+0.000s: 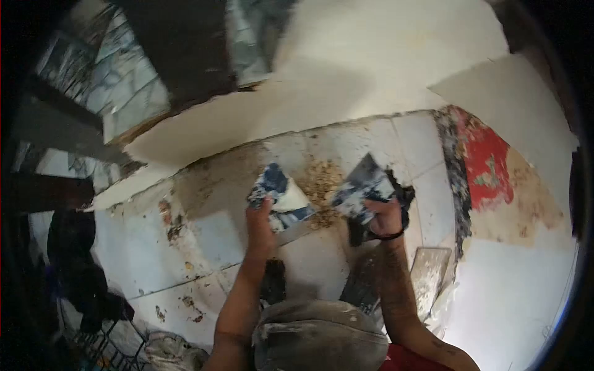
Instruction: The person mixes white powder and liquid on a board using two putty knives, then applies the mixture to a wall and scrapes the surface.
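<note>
Left hand (pixel 260 217): fingers closed on a blue-and-white patterned broken tile piece (pixel 276 193). The grip is at the piece's lower-left edge. The piece stands up and to the right of the fingertips, patterned face toward the camera, dark blue end farthest from the fingers and white end nearer. Its long axis runs roughly diagonal, upper left to lower right.

Past the left fingers to the right, on the white tiled floor (pixel 204 238), is a patch of brown crumbly mortar (pixel 322 179). It lies between the two held pieces and below them, and I cannot tell if either piece touches it.

Right hand (pixel 385 215): fingers closed on a grey-blue marbled tile shard (pixel 362 188), gripped at its lower-right corner. The shard juts up and to the left of the fingertips, with its pointed end away from the hand. There is a black wristband (pixel 390 235) on that wrist. Something dark sits just behind the right fingers; I cannot tell what it is.

The two pieces lean toward each other, near but apart, and both hands are about level.

Well right of the right fingers is a red painted patch (pixel 489 162) on the floor. Beyond both hands are white board sheets (pixel 346 80). Below the forearms is a grey dusty trouser knee (pixel 318 337).
</note>
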A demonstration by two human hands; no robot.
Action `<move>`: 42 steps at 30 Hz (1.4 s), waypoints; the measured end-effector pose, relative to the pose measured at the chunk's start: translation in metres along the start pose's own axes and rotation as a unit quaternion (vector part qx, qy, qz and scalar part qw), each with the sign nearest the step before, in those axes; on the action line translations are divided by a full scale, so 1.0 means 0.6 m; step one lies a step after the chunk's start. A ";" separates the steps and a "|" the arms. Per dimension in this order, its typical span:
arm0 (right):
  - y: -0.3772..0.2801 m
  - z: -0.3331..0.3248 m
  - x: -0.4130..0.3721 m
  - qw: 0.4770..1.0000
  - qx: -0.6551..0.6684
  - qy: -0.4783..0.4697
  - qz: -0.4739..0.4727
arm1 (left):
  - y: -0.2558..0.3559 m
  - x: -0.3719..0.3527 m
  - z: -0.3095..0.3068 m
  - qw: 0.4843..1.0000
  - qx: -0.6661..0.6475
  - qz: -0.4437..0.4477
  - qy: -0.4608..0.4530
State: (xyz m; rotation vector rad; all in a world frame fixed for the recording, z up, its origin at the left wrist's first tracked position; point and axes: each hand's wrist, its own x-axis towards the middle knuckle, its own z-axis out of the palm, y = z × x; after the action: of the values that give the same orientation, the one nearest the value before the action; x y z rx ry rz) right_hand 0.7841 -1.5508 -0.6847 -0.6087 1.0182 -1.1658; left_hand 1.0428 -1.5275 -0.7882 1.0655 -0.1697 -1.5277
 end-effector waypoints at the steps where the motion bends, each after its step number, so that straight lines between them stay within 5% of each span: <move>1: -0.011 0.008 0.008 0.974 -0.219 0.016 -0.061 | 0.004 0.000 0.007 1.000 0.028 0.003 0.003; 2: -0.021 0.017 0.016 0.886 -0.446 0.036 -0.122 | 0.008 0.002 0.017 0.999 -0.012 -0.029 0.024; 3: -0.025 0.028 0.022 0.848 -0.509 0.028 -0.146 | 0.010 0.005 0.024 0.996 -0.053 -0.062 0.044; 5: -0.013 0.048 0.028 0.897 -0.422 -0.037 -0.129 | -0.019 0.033 0.007 0.999 -0.010 -0.037 0.036; 8: 0.002 0.071 0.023 0.718 -0.658 -0.108 -0.200 | -0.006 0.050 0.021 0.997 0.019 0.036 0.058; 13: 0.048 0.135 -0.030 0.740 -0.639 -0.156 -0.139 | 0.021 0.041 0.056 0.995 0.027 0.054 0.075; 19: 0.044 0.148 -0.024 0.728 -0.639 -0.161 -0.188 | 0.009 0.024 0.046 0.996 0.003 0.090 -0.011; 23: 0.044 0.142 -0.032 0.712 -0.652 -0.176 -0.193 | 0.005 0.003 0.053 0.995 0.022 0.094 0.007; 29: 0.013 0.118 -0.078 0.751 -0.614 -0.137 -0.200 | 0.014 -0.016 0.061 0.997 0.013 0.069 0.022; 32: 0.008 0.047 -0.102 0.880 -0.456 -0.104 -0.080 | 0.021 -0.016 0.060 0.998 -0.028 -0.013 -0.051; 35: -0.020 -0.014 -0.102 0.948 -0.263 -0.133 0.122 | 0.042 -0.030 0.062 0.979 -0.023 -0.122 -0.162; 36: -0.001 -0.022 -0.100 0.970 -0.217 -0.098 0.059 | 0.047 -0.039 0.070 0.971 -0.035 -0.150 -0.183; 39: 0.011 -0.030 -0.087 0.982 -0.048 -0.122 0.135 | 0.038 -0.043 0.079 0.952 -0.052 -0.204 -0.223; 42: 0.038 -0.038 -0.074 0.977 -0.046 -0.131 0.163 | 0.004 -0.042 0.073 0.957 -0.030 -0.219 -0.186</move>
State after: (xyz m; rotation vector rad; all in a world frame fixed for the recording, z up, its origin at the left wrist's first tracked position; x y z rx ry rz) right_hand 0.7716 -1.4993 -0.6990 -0.6232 0.9081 -0.7320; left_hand 1.0114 -1.5263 -0.7488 0.7875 -0.1491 -2.1180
